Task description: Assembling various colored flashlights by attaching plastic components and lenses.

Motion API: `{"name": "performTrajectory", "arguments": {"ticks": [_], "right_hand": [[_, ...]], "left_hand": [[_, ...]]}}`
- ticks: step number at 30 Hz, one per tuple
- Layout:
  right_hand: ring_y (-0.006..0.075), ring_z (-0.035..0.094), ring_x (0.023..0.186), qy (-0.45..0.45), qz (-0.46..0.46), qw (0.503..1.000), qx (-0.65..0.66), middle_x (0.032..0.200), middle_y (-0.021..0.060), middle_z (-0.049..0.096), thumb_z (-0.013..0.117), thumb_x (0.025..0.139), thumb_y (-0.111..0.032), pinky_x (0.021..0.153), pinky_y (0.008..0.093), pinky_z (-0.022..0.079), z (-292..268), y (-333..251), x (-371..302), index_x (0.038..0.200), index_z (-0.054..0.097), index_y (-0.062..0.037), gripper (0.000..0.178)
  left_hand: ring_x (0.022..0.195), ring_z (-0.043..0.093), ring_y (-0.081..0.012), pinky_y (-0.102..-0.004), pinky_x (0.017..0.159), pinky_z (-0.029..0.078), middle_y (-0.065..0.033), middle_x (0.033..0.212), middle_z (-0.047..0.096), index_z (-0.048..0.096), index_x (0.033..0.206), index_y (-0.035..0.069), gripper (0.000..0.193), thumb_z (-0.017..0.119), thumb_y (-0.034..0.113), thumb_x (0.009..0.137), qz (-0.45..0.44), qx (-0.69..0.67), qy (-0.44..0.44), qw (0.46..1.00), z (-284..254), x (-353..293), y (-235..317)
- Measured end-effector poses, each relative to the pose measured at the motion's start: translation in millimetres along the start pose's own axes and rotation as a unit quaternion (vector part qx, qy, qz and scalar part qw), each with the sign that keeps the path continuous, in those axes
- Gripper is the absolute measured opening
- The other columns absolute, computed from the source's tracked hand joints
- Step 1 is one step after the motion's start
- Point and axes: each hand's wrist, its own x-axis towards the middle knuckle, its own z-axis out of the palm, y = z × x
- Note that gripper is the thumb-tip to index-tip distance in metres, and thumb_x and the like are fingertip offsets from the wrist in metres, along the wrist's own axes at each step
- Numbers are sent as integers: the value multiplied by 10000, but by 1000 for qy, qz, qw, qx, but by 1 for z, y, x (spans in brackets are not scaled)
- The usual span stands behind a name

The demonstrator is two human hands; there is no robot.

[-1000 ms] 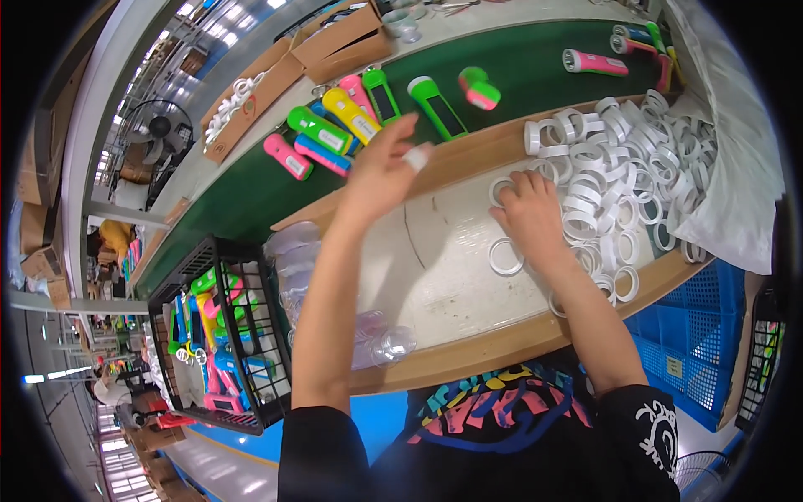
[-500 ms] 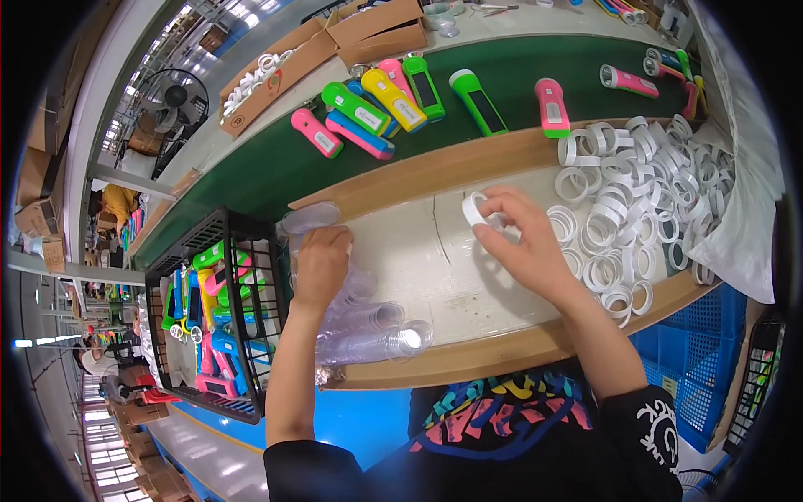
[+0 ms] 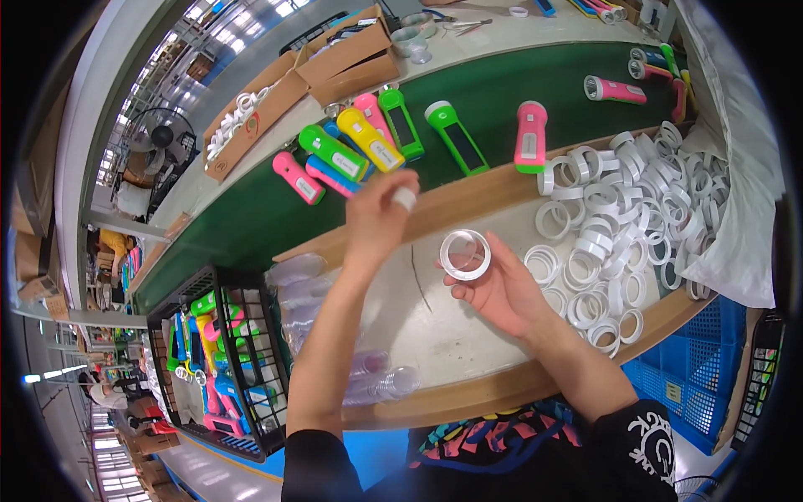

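Note:
My right hand [image 3: 502, 294] grips a white plastic ring [image 3: 466, 274] over the tray, thumb and fingers round its edge. A clear round lens [image 3: 465, 253] lies within that ring. My left hand [image 3: 381, 213] is raised over the tray's far edge, close to the flashlights, its fingers bent and blurred by motion. Something whitish [image 3: 405, 198] shows at its fingertips; I cannot tell what. Stacks of clear plastic lenses [image 3: 381, 386] lie along the tray's left side, partly behind my left forearm. A heap of white rings [image 3: 598, 234] fills its right end.
Beyond the cardboard tray rim [image 3: 493, 189], several coloured flashlights lie on the green belt, including a pink one [image 3: 530, 138]. A black crate [image 3: 251, 368] of flashlights stands at left. Cardboard boxes [image 3: 351, 71] sit at the back; a blue crate [image 3: 682, 389] is at lower right.
My left hand has moved from the lens stacks up and right toward the flashlights. The ring in my right hand is tipped to face upward and now has a clear lens in it.

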Motion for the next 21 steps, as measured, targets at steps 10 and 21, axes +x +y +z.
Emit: {"name": "performTrajectory", "arguments": {"ticks": [10, 21], "right_hand": [[263, 616, 889, 17, -65, 997, 34, 1111, 237, 577, 336, 981, -353, 728, 333, 506, 11, -27, -3, 892, 549, -70, 365], [238, 609, 849, 0, -81, 996, 41, 1077, 218, 588, 381, 965, -368, 710, 320, 502, 12, -27, -6, 808, 528, -91, 350]], "left_hand": [[1163, 412, -368, -434, 966, 277, -214, 1226, 486, 562, 1175, 201, 394, 557, 367, 818, -47, 617, -91, 781, 70, 140, -41], [983, 531, -334, -399, 835, 441, -181, 1038, 508, 529, 1177, 227, 483, 660, 122, 724, 34, 422, -74, 903, -47, 56, -67]]}}
